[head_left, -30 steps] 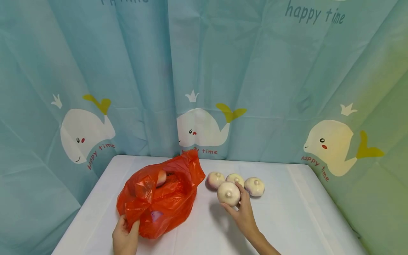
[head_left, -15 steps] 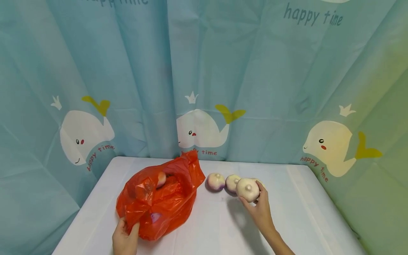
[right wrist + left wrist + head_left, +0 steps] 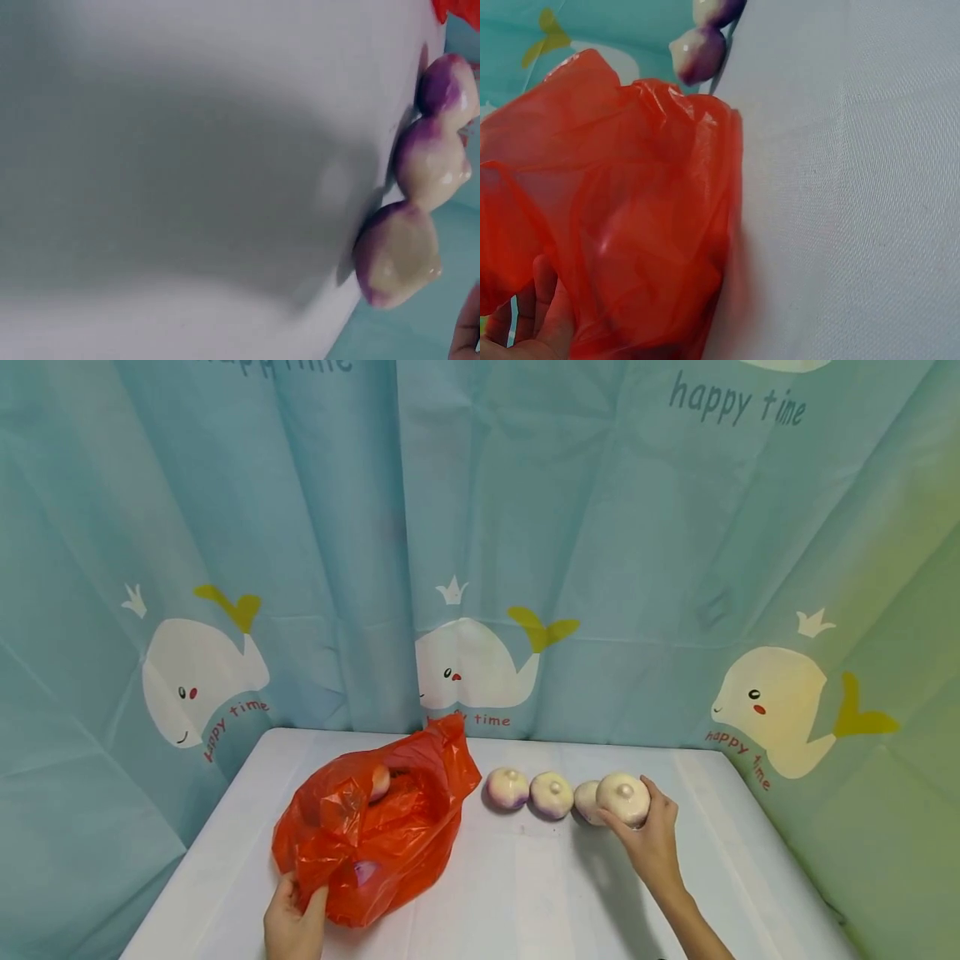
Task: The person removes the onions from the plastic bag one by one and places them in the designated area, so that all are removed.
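A red plastic bag (image 3: 405,852) lies on its side on the left of the table with its mouth facing right. My left hand (image 3: 295,920) pinches its near edge between thumb and fingers. Inside the bag a pale, round turnip (image 3: 380,782) shows in part, and a purple patch shines through the film. In the head view my right hand (image 3: 651,843) grips a white turnip (image 3: 624,799) above the table, nub facing up. Three white-and-purple turnips (image 3: 551,796) sit in a row; the rightmost is partly hidden behind the held one.
A white-covered table (image 3: 480,910) carries everything. Behind it hangs a blue curtain (image 3: 480,527) with whale prints, close to the table's far edge. The bag's raised corner (image 3: 453,747) stands near the left turnip of the row.
My right hand has moved rightward with the turnip, from in front of the row to its right end. The middle turnip's surface is now uncovered. My left hand and the bag stay nearly still.
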`<state>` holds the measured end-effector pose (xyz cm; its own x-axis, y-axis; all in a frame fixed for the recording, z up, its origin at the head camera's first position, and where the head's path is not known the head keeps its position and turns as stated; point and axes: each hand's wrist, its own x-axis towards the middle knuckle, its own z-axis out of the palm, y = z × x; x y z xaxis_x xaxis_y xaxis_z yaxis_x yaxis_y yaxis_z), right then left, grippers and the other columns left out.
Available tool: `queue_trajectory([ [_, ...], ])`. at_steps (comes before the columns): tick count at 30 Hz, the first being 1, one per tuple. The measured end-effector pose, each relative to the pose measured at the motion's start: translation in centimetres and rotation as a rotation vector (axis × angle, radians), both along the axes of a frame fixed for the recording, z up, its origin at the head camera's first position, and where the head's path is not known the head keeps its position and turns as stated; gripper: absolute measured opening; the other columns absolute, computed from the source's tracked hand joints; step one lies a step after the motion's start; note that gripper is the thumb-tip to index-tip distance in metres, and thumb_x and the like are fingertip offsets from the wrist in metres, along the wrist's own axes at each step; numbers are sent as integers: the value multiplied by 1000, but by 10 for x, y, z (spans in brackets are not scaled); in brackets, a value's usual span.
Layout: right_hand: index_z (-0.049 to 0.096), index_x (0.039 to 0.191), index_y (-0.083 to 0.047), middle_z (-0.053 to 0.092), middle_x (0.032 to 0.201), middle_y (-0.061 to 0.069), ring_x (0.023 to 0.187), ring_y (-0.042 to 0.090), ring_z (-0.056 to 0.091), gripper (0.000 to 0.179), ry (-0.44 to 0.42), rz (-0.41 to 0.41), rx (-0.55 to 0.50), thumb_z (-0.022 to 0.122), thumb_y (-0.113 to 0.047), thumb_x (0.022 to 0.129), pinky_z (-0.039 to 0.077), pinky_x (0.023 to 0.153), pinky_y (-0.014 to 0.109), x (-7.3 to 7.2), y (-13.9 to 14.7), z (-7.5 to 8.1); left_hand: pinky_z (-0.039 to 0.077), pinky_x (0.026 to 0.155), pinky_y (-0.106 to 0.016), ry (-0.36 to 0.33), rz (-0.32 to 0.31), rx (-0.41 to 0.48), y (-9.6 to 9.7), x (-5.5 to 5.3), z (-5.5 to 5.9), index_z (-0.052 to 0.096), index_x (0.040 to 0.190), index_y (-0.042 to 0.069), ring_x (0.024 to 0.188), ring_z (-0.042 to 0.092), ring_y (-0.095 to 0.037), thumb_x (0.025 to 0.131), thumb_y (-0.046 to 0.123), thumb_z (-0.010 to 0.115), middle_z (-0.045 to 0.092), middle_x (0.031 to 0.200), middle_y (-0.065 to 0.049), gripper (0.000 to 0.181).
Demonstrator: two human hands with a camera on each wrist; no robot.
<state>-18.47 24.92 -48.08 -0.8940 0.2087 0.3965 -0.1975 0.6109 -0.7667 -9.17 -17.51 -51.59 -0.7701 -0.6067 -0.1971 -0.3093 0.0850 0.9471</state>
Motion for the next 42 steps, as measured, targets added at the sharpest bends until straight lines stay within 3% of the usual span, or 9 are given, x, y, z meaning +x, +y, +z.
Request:
queue_trajectory([
  [3,27,137,8,31,126,28,109,33,38,85,-9,-10,-18,80,-21,76,42,82,31,-1,6,-3,46,87,-42,1,-3,24,3,3,10,46,122,-4,110,50,-36,91,2,51,51,125,-27,32],
  [7,22,138,9,35,128,28,110,35,44,87,-28,25,-65,78,-20,79,36,75,7,-2,12,-3,53,77,-28,-3,2,10,-7,-6,-21,48,121,2,105,53,-27,93,8,54,53,125,-20,29],
  [9,22,139,9,37,130,28,111,37,45,87,-25,46,-73,78,-19,79,36,74,4,-2,14,-2,52,65,-16,-24,21,-2,-9,-10,-31,50,120,7,102,55,-21,93,10,56,55,124,-15,28],
  [10,22,139,8,37,130,28,111,37,45,87,-27,50,-61,78,-19,78,38,75,6,-2,14,-2,53,73,-22,-10,7,3,-10,-9,-32,49,121,5,103,54,-24,93,9,55,53,125,-18,29],
  [17,26,137,9,41,129,31,114,44,46,88,-106,68,36,80,-26,76,44,88,52,2,17,1,45,89,-47,4,-8,45,2,5,12,44,123,-5,110,49,-38,90,0,50,48,126,-29,33],
  [20,22,139,10,38,131,33,113,46,46,90,-131,56,31,77,-28,79,43,87,56,1,23,6,42,91,-51,4,-8,38,4,8,22,44,122,-7,110,48,-39,90,-1,49,48,125,-30,33],
  [30,19,138,16,28,126,42,110,50,38,88,-145,-73,45,75,-18,80,40,81,57,-13,58,19,49,86,-36,10,-20,6,3,10,25,44,123,-8,109,49,-38,90,0,49,49,124,-31,35],
  [35,22,136,15,35,127,40,110,48,42,82,-187,-82,28,72,-22,82,40,82,55,-14,67,8,40,93,-47,8,-34,53,3,9,24,42,124,-8,112,46,-41,90,-2,47,46,127,-31,35],
  [42,37,129,18,38,119,45,110,55,38,80,-271,-80,210,75,-32,79,40,83,60,-20,76,-12,44,90,-49,-28,-10,62,0,7,20,43,124,-3,111,48,-37,91,0,48,48,127,-26,33],
])
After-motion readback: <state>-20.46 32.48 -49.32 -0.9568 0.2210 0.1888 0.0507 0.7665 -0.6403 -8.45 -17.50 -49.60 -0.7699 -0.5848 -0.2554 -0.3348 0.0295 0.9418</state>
